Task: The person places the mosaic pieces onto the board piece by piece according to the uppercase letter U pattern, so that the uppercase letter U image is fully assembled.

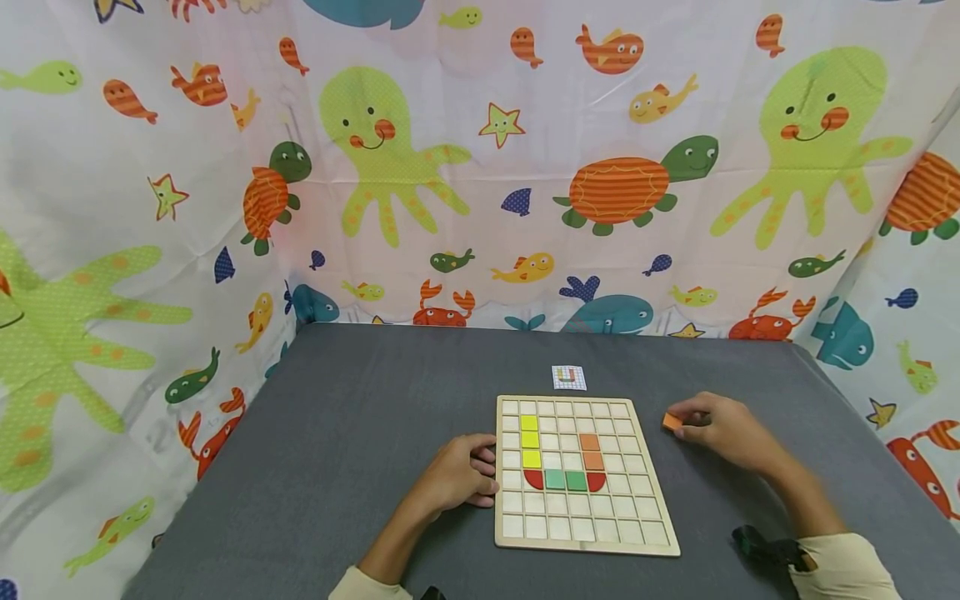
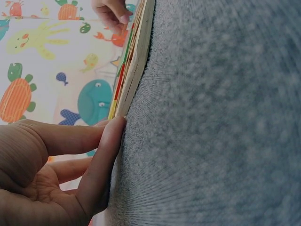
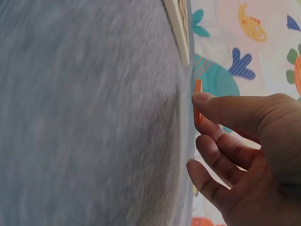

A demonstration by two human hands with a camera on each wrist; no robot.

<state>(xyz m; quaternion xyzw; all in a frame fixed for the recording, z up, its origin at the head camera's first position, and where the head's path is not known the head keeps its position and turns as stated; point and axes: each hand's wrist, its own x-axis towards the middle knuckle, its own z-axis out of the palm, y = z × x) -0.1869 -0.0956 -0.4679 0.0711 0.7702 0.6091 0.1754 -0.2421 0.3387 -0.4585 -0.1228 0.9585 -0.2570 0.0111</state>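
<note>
A wooden grid board (image 1: 570,527) lies on the table. My left hand (image 1: 454,475) rests at its left edge, and the fingertips touch the side without reaching over the top. In the left wrist view, the fingers (image 2: 101,165) meet the board's rim (image 2: 136,70). To the right of the board, my right hand (image 1: 727,427) pinches an orange square tile (image 1: 672,422) between thumb and fingers. The right wrist view shows this tile (image 3: 197,113) edge-on. Yellow tiles (image 1: 530,439), two green tiles (image 1: 555,479), red rounded tiles (image 1: 534,478) and orange tiles (image 1: 591,451) sit in grid cells, forming a U.
Behind the board lies a small card (image 1: 568,377) printed with a coloured U on a grid. The dark grey table (image 1: 360,400) is enclosed by a curtain (image 1: 480,183) with sea animals. A dark band (image 1: 765,550) hangs at the right wrist.
</note>
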